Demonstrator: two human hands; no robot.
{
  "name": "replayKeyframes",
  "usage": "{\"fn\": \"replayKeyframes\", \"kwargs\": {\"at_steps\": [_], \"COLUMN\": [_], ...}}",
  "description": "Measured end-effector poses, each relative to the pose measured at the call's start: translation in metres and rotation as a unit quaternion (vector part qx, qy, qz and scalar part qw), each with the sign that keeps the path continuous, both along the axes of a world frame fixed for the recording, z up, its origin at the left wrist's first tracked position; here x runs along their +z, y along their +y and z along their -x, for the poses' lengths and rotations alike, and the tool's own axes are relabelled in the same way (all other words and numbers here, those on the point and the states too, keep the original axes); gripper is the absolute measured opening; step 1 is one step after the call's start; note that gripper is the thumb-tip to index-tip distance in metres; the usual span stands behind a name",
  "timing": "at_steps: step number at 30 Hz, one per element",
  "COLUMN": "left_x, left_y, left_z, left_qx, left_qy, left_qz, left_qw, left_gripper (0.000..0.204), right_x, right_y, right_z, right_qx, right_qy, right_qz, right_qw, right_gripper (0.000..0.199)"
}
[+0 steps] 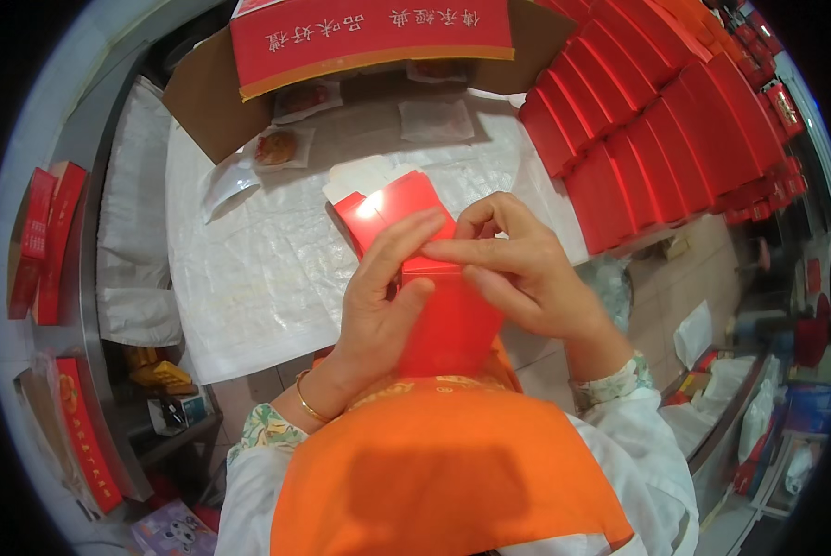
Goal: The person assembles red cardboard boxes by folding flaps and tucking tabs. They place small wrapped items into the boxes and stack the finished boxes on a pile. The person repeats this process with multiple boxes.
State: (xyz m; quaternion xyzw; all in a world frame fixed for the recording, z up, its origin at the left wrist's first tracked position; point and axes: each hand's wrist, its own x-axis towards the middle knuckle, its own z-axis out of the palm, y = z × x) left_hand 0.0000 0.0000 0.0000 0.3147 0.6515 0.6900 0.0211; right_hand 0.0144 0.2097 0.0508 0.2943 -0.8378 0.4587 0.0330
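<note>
Both my hands hold a small red cardboard box [448, 320] close to my chest, above a white woven sheet [248, 269] that covers the table. My left hand [378, 296] grips its left side, thumb on the front face and fingers across the top. My right hand [517, 269] pinches the box's top flap from the right. Just beyond my fingers lies a short stack of flat red box blanks [387, 199] with white undersides.
Rows of closed red boxes [656, 111] stand stacked at the back right. A large open carton with a red lid [369, 37] sits at the back. Clear-wrapped round pastries [281, 146] lie in front of it. Red boxes [44, 241] line a shelf at left.
</note>
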Motion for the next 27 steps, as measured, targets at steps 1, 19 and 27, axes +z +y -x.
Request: {"fn": "replayKeyframes", "kwargs": {"at_steps": [1,19,27], "left_x": [-0.001,-0.021,-0.026], "left_y": [0.0,0.004,0.002], "left_z": [-0.001,-0.012,-0.007], "left_qx": [0.005,0.072,0.064], "left_qy": [-0.005,-0.103,-0.053], "left_qz": [-0.009,-0.125,-0.064], "left_qw": [1.0,0.984,0.995], "left_gripper": [0.048,0.015,0.024], "right_x": [0.0,-0.02,-0.018], "right_y": [-0.002,-0.006,-0.004], "right_z": [0.0,-0.014,-0.013], "right_qx": [0.007,-0.03,-0.033], "right_qy": [0.015,0.057,0.042], "right_qz": [0.002,0.078,0.043], "right_qw": [1.0,0.995,0.998], "right_gripper": [0.046,0.035,0.034]}}
